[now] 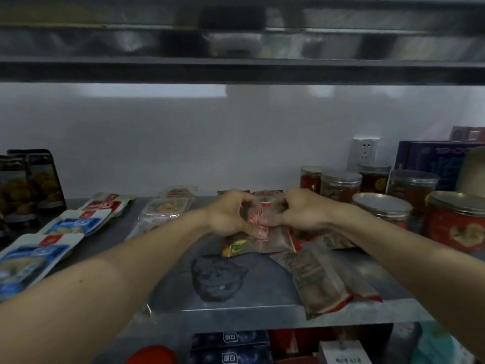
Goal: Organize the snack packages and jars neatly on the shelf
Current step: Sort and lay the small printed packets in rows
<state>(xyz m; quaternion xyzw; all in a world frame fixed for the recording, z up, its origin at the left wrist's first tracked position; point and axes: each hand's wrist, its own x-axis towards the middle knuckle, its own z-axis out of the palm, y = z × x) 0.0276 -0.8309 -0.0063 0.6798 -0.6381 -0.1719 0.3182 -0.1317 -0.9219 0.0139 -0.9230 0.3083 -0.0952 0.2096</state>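
Both hands meet over a clear snack packet with red print (259,219) at the middle of the metal shelf (236,308). My left hand (228,214) grips its left side and my right hand (301,211) pinches its right side. The packet rests on a small pile of similar packets. A brown packet with red ends (320,279) lies at the shelf's front right. Blue and white packets (31,261) lie in a row at the left. Several clear jars with brown and red contents (341,186) stand at the right.
Dark upright pouches (31,185) stand at the far left. A red tin with a metal lid (456,222) and a purple box (430,158) sit at the far right. An upper shelf (236,69) hangs close overhead. Boxes (231,348) fill the shelf below.
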